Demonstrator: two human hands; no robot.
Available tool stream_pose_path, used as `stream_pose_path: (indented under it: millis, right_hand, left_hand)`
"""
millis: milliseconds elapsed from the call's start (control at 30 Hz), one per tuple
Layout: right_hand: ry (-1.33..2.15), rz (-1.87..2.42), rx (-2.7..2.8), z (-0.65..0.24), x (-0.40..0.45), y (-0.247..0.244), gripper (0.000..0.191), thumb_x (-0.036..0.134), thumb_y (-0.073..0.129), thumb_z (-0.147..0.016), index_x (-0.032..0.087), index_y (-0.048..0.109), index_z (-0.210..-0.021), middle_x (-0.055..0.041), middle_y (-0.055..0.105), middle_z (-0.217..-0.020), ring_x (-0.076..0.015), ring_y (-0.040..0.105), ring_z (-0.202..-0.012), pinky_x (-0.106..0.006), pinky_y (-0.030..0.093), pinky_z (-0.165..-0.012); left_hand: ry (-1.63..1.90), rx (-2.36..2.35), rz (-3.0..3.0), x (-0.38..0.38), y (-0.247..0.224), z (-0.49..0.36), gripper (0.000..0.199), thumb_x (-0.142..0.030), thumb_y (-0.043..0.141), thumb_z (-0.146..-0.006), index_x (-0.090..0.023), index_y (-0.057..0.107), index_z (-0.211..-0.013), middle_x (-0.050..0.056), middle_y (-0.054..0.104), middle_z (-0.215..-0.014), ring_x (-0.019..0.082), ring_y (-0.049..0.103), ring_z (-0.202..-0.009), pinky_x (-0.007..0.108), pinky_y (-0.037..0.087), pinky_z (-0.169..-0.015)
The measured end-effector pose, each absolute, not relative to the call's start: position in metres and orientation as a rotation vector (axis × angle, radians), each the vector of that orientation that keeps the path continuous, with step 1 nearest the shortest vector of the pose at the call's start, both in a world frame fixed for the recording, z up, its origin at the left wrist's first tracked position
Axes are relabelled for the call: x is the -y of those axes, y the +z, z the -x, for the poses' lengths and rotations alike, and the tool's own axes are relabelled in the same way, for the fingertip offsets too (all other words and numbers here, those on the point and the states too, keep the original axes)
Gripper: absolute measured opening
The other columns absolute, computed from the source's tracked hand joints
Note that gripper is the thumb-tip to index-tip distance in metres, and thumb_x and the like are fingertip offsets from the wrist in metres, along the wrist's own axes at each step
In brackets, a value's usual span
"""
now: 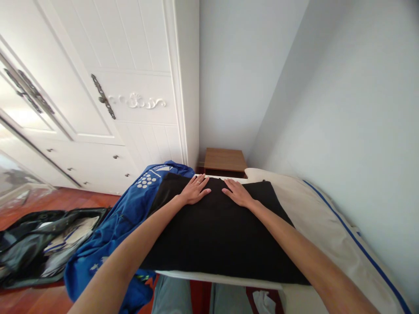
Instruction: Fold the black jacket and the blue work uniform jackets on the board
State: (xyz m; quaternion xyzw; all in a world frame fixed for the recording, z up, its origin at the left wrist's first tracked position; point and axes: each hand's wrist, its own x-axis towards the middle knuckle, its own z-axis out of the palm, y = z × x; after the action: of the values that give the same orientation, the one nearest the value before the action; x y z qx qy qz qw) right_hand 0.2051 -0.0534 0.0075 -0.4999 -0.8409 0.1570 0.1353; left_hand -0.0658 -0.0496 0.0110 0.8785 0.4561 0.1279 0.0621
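A black piece of cloth [225,240], maybe a garment, lies spread out flat in front of me on a white surface [209,275]. Near its far edge, left of the middle, my left hand [195,189] rests palm down with the fingers stretched out and a ring on one finger. My right hand [237,192] lies flat on the same cloth, right of the middle, thumb pointing inward. A gap of black fabric separates the two hands. Neither hand grips anything.
Blue patterned fabric [131,213] drapes over the left side. An open suitcase [49,244] with clothes lies on the floor. Cream bedding [304,209] with blue trim runs along the right wall. A brown wooden cabinet [225,159] and white wardrobe [144,56] stand beyond.
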Motion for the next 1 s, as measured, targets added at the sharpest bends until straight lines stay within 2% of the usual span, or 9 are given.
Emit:
stream_pose_path:
  millis: [200, 367, 600, 800, 900, 1000]
  right_hand:
    - [0.467, 1.479, 2.416, -0.226, 0.048, 0.000, 0.079, 0.071, 0.021, -0.095, 0.019, 0.032, -0.154, -0.0128, 0.033, -0.157, -0.0268, 0.026, -0.147, -0.046, 0.017, -0.120]
    - [0.449, 1.482, 2.425, -0.225, 0.051, 0.001, 0.080, 0.069, 0.019, -0.096, 0.015, 0.032, -0.153, -0.0139, 0.034, -0.157, -0.0264, 0.028, -0.146, -0.045, 0.019, -0.120]
    - [0.238, 1.480, 2.525, -0.246, 0.050, 0.003, 0.076, 0.064, 0.021, -0.098, 0.012, 0.041, -0.149, -0.0159, 0.041, -0.152, -0.0287, 0.036, -0.142, -0.046, 0.027, -0.118]
    - [-0.167, 1.508, 2.530, -0.306, 0.054, -0.002, 0.063, 0.053, 0.023, -0.101, 0.013, 0.052, -0.140, -0.0162, 0.052, -0.143, -0.0286, 0.046, -0.135, -0.048, 0.030, -0.116]
    - [-0.219, 1.545, 2.489, -0.329, 0.057, -0.003, 0.059, 0.049, 0.024, -0.101, 0.015, 0.053, -0.139, -0.0159, 0.051, -0.145, -0.0283, 0.044, -0.137, -0.049, 0.031, -0.116]
    - [-0.243, 1.659, 2.390, -0.335, 0.063, 0.005, 0.062, 0.049, 0.025, -0.100, 0.011, 0.049, -0.142, -0.0198, 0.048, -0.146, -0.0318, 0.040, -0.139, -0.052, 0.031, -0.115]
  left_hand:
    - [0.375, -1.317, -2.646, 0.051, 0.013, 0.073, 0.073, -0.060, 0.022, -0.099, -0.015, 0.024, -0.155, 0.013, 0.023, -0.161, 0.023, 0.016, -0.150, 0.041, 0.011, -0.122]
    - [0.331, -1.128, -2.726, 0.047, 0.017, 0.099, 0.070, -0.059, 0.026, -0.099, -0.018, 0.024, -0.156, 0.011, 0.023, -0.161, 0.023, 0.018, -0.150, 0.039, 0.014, -0.122]
    - [0.370, -1.347, -2.586, 0.050, 0.012, 0.129, 0.070, -0.058, 0.023, -0.099, -0.013, 0.032, -0.153, 0.012, 0.025, -0.160, 0.023, 0.023, -0.148, 0.038, 0.018, -0.122]
    - [0.548, -1.404, -2.410, 0.049, 0.009, 0.131, 0.070, -0.058, 0.017, -0.099, -0.015, 0.043, -0.147, 0.008, 0.041, -0.154, 0.020, 0.035, -0.144, 0.037, 0.024, -0.120]
    - [0.597, -1.436, -2.340, 0.047, 0.009, 0.132, 0.069, -0.058, 0.017, -0.098, -0.016, 0.050, -0.142, 0.007, 0.050, -0.147, 0.021, 0.044, -0.138, 0.037, 0.029, -0.117]
    - [0.570, -1.454, -2.367, 0.048, 0.016, 0.131, 0.067, -0.057, 0.018, -0.099, -0.016, 0.052, -0.140, 0.008, 0.051, -0.146, 0.022, 0.045, -0.137, 0.038, 0.031, -0.116]
